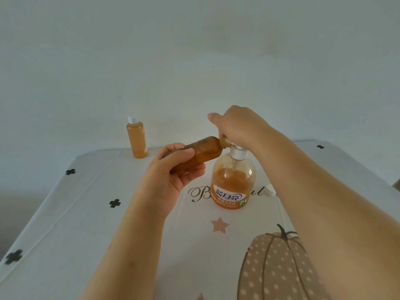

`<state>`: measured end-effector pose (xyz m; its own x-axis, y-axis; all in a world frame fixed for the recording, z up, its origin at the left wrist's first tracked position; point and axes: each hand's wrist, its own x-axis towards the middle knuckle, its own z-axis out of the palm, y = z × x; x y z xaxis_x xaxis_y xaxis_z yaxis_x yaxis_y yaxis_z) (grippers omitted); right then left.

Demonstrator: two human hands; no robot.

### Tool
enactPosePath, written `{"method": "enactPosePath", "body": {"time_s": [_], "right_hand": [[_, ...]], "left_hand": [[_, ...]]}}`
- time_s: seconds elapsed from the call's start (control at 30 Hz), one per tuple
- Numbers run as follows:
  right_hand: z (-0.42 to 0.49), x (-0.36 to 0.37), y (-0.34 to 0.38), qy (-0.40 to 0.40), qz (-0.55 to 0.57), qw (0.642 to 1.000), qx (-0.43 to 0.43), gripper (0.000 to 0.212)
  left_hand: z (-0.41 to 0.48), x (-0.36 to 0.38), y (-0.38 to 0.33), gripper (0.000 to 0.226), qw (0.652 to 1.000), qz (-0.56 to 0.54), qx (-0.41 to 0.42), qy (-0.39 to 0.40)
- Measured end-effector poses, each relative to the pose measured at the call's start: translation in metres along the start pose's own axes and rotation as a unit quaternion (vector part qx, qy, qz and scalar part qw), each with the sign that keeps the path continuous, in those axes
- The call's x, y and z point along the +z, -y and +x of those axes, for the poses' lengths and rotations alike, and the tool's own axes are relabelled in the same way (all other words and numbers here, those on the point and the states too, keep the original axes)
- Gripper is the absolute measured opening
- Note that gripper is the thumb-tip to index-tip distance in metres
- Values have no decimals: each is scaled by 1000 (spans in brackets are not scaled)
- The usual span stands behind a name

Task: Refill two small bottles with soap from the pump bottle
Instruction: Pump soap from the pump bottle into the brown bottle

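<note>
Gripping a tilted small bottle, left hand holds its mouth at the nozzle; right hand curled over the head of the pump bottle. Capped second bottle stands beyond left hand; cap beside right forearm.

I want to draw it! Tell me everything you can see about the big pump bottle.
The pump bottle is round, clear plastic, over half full of orange soap, with a white pump and a blue and white label. It stands upright on the patterned tablecloth. The right hand grips its pump head, and a tilted small bottle has its mouth there.
</note>
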<state>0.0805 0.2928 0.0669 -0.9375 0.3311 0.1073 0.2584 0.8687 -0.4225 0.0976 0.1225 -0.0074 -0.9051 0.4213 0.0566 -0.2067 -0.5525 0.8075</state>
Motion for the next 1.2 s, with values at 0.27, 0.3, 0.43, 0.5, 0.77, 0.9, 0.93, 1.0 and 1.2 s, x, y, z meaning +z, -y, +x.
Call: {"method": "enactPosePath", "body": {"time_s": [0.27,0.3,0.43,0.5,0.77,0.9,0.93,1.0,1.2], "right_hand": [[-3,-4,0,3,8,1000,8,50],[-3,-5,1,3,6,1000,9,49],[-2,-12,6,11,5,1000,11,49],[-1,-16,8,24,2,1000,13,50],[-4,-17,10,27,1,999,21,50],[-1,-13,8,12,8,1000,14,52],[0,-11,6,10,6,1000,11,53],[1,-7,3,7,3,1000,8,55],[5,2,-2,0,9,1000,13,53]], "left_hand": [[-2,2,0,15,1000,-7,-2,4],[-3,2,-1,15,1000,-11,-2,6],[-4,4,-2,14,1000,-25,4,16],[-4,5,-2,14,999,-28,9,18],[-5,7,-3,13,999,-30,14,17],[-5,6,-2,14,999,-30,11,13],[-5,5,-1,14,999,-29,9,12],[-4,4,0,14,1000,-23,8,10],[0,-1,2,15,1000,-7,2,3]]}}
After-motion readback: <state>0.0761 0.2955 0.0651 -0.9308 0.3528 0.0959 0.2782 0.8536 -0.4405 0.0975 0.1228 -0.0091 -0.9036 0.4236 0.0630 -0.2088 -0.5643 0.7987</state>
